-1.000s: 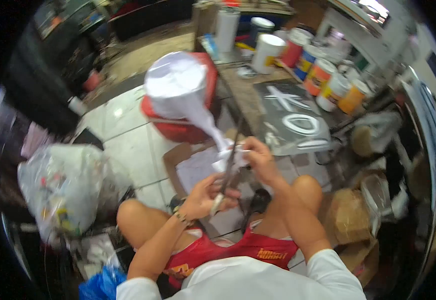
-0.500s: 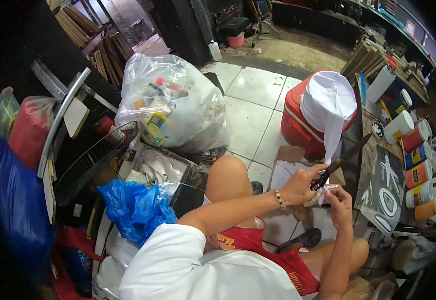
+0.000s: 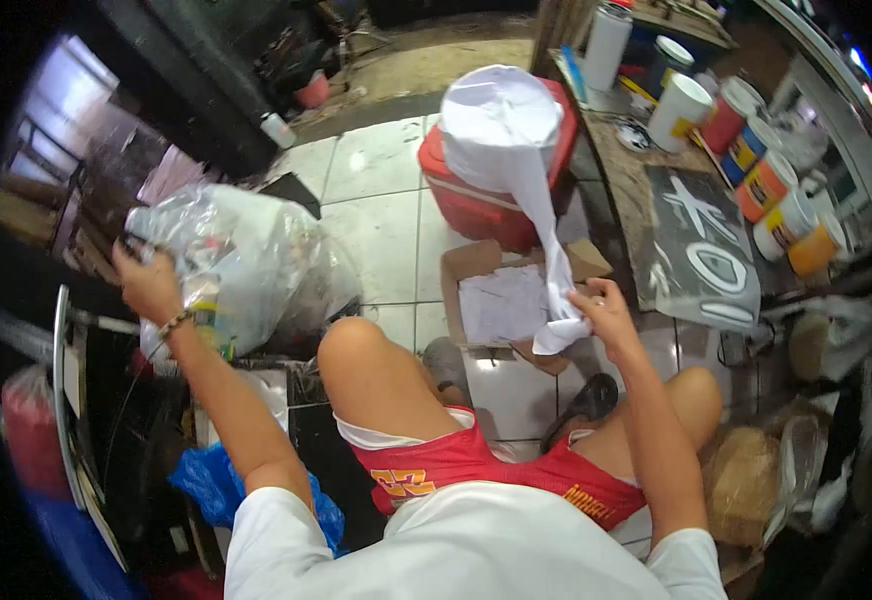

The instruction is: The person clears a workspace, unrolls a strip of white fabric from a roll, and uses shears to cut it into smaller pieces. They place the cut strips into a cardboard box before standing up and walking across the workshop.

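Observation:
My left hand [image 3: 152, 288] is stretched out to the left, over the side of a clear plastic bag of waste [image 3: 256, 250]. Its fingers are curled and slightly blurred; a dark shape shows at them, but I cannot make out what it is. My right hand [image 3: 606, 318] pinches the lower end of a white cloth strip [image 3: 541, 215]. This strip hangs down from a white cloth roll [image 3: 496, 125] on a red cooler [image 3: 481, 205]. Below the strip, an open cardboard box [image 3: 451, 300] holds flat white pieces [image 3: 506, 300].
On the right, a bench [image 3: 611, 170] carries several paint jars [image 3: 766, 185] and a black sign [image 3: 701, 245] with white lettering. A blue plastic bag [image 3: 211, 490] lies by my left side. Brown packages [image 3: 746, 470] are at my right knee.
My left hand has swung far left, away from my right hand and the strip; the dark-bladed tool it held is no longer clearly visible. My view has shifted, and my right hand holds the strip's end.

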The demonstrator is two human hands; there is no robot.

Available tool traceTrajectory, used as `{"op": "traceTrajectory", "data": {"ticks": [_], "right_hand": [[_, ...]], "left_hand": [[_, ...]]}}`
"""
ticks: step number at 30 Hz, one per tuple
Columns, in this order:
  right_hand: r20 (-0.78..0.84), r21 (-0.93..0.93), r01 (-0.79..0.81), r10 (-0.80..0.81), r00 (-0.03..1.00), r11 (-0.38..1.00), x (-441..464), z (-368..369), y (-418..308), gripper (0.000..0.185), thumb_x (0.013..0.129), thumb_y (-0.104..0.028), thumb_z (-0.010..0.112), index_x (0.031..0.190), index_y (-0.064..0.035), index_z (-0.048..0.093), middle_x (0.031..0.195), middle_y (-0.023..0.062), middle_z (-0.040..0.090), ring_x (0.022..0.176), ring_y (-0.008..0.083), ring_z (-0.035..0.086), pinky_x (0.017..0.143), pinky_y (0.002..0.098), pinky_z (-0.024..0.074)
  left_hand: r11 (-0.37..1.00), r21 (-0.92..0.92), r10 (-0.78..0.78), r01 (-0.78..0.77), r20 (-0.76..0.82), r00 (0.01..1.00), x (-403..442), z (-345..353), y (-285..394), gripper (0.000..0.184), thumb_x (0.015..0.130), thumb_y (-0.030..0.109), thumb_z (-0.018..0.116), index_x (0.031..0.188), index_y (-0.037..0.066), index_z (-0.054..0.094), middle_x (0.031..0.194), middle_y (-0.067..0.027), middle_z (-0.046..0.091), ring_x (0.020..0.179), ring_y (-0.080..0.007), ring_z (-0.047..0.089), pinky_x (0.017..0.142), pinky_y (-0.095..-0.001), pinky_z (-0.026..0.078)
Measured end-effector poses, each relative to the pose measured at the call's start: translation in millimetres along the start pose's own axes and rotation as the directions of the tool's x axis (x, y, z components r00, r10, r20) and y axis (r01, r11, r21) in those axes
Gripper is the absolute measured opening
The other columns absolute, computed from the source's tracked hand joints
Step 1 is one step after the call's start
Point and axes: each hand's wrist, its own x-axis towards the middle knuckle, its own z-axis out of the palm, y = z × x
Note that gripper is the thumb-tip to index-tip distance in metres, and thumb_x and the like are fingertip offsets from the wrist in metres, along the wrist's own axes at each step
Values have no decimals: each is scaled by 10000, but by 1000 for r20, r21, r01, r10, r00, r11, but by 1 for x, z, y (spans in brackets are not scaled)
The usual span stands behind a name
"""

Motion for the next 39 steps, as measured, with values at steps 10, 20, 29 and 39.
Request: {"op": "traceTrajectory", "data": {"ticks": [10, 20, 29, 39], "right_hand": [[295, -428, -51, 193, 936, 902, 22, 1, 58, 399, 743, -327, 829, 853, 32, 693, 712, 50, 604, 616, 120, 518, 519, 311, 391], [446, 37, 204, -198, 873, 978, -18, -7, -10, 252, 836, -253, 777, 938, -30, 722, 918, 14, 673, 815, 100, 593, 710, 252, 447], [700, 86, -153, 50, 713, 985, -21, 5, -17, 330, 969, -292, 634, 1183, -41, 645, 1007, 13, 676, 871, 89, 613, 780, 272, 494], [653, 459, -404, 8, 758, 791, -28, 10, -27, 397, 966, -185, 606, 1305, -3, 508, 1192, 84, 636, 1046, 164, 648, 915, 341, 526]], "left_hand": [[383, -840, 323, 385, 511, 796, -113, 3, 138, 517, 842, 50, 749, 1302, 10, 518, 956, -70, 720, 691, -55, 603, 546, -176, 438], [317, -152, 639, 936, 764, -92, -296, -37, 268, 741, 778, 126, 824, 1356, -19, 384, 1062, -147, 683, 905, -176, 680, 713, -325, 589], [128, -336, 620, 933, 762, 189, -297, -27, 277, 725, 699, 18, 855, 1297, 23, 445, 945, -55, 643, 856, -115, 626, 706, -245, 533], [86, -397, 452, 914, 833, 320, -284, -17, 266, 680, 750, 22, 825, 1304, 14, 431, 952, -73, 647, 815, -124, 638, 694, -244, 526]]}}
